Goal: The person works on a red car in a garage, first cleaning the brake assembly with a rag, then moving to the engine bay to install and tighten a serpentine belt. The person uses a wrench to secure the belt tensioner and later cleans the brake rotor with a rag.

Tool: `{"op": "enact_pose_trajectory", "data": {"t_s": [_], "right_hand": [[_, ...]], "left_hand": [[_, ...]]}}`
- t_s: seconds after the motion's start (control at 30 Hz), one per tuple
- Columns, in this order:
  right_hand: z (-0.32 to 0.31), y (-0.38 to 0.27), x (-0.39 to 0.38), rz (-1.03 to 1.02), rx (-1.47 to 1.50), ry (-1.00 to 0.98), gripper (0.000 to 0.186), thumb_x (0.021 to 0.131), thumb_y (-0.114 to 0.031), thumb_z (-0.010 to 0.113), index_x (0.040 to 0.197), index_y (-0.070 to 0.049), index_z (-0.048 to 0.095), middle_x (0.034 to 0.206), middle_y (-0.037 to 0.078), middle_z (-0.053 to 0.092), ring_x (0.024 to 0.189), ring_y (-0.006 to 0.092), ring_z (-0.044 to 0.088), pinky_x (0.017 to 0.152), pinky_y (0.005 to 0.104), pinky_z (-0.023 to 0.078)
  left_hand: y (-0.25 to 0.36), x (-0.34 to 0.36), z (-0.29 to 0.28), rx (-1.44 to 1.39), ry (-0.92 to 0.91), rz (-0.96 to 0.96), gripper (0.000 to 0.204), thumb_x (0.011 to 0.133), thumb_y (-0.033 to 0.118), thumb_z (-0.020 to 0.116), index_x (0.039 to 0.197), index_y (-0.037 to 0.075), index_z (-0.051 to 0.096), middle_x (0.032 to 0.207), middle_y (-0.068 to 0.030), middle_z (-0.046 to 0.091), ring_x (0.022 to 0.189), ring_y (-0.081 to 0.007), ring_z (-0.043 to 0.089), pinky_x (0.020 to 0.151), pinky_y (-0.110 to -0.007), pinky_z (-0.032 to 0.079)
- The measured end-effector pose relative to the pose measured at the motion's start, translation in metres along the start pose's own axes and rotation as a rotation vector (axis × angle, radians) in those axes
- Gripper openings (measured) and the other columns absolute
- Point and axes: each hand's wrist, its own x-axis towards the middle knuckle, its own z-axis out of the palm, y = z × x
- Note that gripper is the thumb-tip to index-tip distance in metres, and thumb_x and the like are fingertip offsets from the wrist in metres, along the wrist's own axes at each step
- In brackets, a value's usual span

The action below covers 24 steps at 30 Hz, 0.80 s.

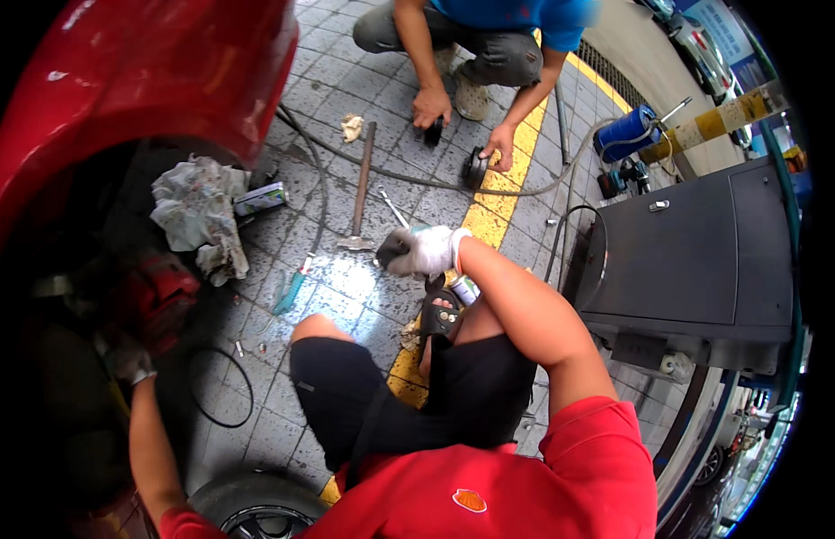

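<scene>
In the dark wheel well of a red car, my gloved left hand [130, 359] is beside a red part [157, 301] that looks like a brake caliper. Shadow hides its fingers. My right hand [422, 251], in a white glove with dark fingers, is held over the floor in front of my knees. Its fingers are curled closed, and whatever they may hold is hidden. Close to it lie a wooden-handled hammer [364, 180] and a metal wrench [392, 207]. A teal-handled tool [292, 295] rests on the tiles nearer the car.
Opposite me squats a person in a blue shirt [516, 11], hands on dark round parts [475, 168]. A hose [390, 176] crosses the tiles. Crumpled plastic [197, 207] and a spray can [260, 198] lie by the car. A grey cabinet [687, 251] stands right, a tyre [256, 499] below.
</scene>
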Motion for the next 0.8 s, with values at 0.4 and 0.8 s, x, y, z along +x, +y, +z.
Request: {"op": "enact_pose_trajectory", "data": {"t_s": [0.4,0.8], "right_hand": [[0.039,0.001,0.043,-0.209,-0.048,0.468,0.061,0.083,-0.038,0.075,0.133,-0.007,0.059,0.118,0.021,0.070,0.110,0.0359,0.068,0.097,0.0392,0.052],[0.084,-0.073,-0.054,-0.458,-0.152,0.308,0.057,0.084,-0.032,0.069,0.135,-0.010,0.057,0.112,0.016,0.071,0.106,0.0367,0.068,0.088,0.0437,0.055]], "left_hand": [[0.057,-0.013,-0.037,0.021,0.086,0.279,0.050,0.106,0.039,0.042,0.129,0.001,0.064,0.132,-0.0237,0.063,0.127,-0.0410,0.055,0.114,-0.048,0.039],[0.061,-0.020,-0.021,-0.045,0.186,0.294,0.043,0.106,0.032,0.047,0.128,-0.002,0.063,0.133,-0.0245,0.062,0.123,-0.0417,0.057,0.106,-0.048,0.045]]}}
